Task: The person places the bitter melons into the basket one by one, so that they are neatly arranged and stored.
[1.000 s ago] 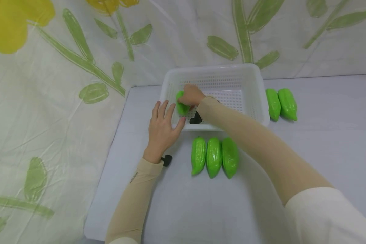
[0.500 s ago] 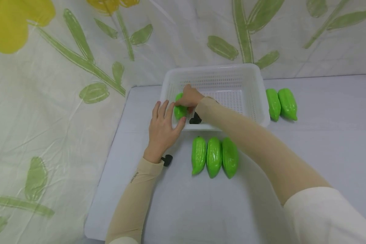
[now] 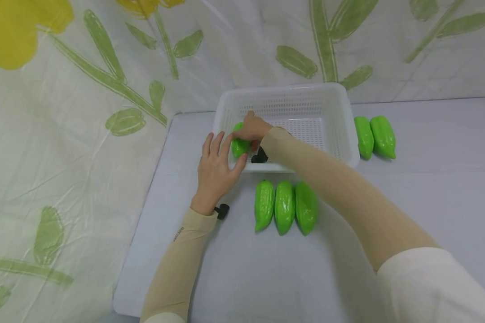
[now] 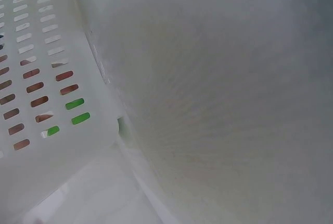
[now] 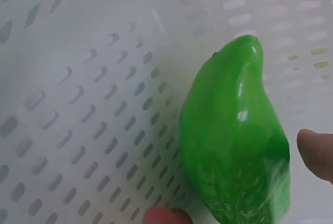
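A white perforated plastic basket (image 3: pixel 275 168) stands at the back of the table. Inside its left end lies a glossy green fruit (image 5: pixel 234 135), elongated and ridged; its exact kind is unclear. My right hand (image 3: pixel 253 128) reaches over it in the head view. From the right wrist, the thumb (image 5: pixel 316 153) and a fingertip (image 5: pixel 164 216) show on either side of the fruit, each with a gap to it. My left hand (image 3: pixel 216 168), fingers spread, is at the basket's front left corner; whether it touches the rim cannot be told.
Three similar green fruits (image 3: pixel 284 207) lie side by side in front of the basket. Two more green fruits (image 3: pixel 373 137) lie right of it. A flowered cloth (image 3: pixel 242 54) hangs behind the table (image 3: pixel 258 273), and another stretch runs along its left side.
The fruit under my right hand has shifted slightly toward the basket's front left corner, and the right fingers have loosened from it. The left hand has stayed in place.
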Motion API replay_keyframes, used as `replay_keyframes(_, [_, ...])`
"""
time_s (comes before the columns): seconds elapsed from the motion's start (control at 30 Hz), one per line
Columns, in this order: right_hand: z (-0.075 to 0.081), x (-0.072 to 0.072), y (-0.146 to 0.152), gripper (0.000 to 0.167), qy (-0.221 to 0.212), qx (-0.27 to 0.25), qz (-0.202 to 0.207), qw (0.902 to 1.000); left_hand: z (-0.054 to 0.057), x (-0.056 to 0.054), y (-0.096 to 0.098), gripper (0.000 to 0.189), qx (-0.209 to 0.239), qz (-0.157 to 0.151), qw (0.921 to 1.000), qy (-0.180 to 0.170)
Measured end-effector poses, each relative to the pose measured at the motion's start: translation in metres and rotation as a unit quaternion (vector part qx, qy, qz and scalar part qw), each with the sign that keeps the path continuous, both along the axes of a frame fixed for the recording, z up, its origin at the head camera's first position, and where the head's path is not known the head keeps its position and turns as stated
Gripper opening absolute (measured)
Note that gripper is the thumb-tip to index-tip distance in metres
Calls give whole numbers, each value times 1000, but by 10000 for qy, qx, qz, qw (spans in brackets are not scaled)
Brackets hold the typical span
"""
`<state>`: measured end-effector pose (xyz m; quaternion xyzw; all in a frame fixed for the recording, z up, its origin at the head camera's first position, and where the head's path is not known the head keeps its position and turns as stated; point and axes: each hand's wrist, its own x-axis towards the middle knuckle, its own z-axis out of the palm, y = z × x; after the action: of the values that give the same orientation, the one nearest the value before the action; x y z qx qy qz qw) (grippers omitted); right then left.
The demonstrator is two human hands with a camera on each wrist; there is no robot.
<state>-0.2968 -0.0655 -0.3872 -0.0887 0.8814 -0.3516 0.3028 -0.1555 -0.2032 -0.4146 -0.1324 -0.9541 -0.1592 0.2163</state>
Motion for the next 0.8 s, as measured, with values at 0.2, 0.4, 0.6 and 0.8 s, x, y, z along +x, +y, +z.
replay_keyframes(0.2, [9, 0, 7, 108, 64, 2, 134, 9999, 1, -1, 1, 67, -45, 21, 10000, -52])
replay_keyframes(0.4, [23, 3, 13, 107, 122, -140, 228, 9996, 2, 0, 1, 66, -73, 54, 9999, -120])
replay_keyframes(0.6, [31, 5, 14, 106, 426, 97, 449, 9980, 2, 1, 0, 68, -79, 85, 9998, -172])
replay_keyframes(0.8, [35, 7, 14, 98, 725, 167, 556, 9957, 1, 1, 1, 69, -31, 124, 9996, -240])
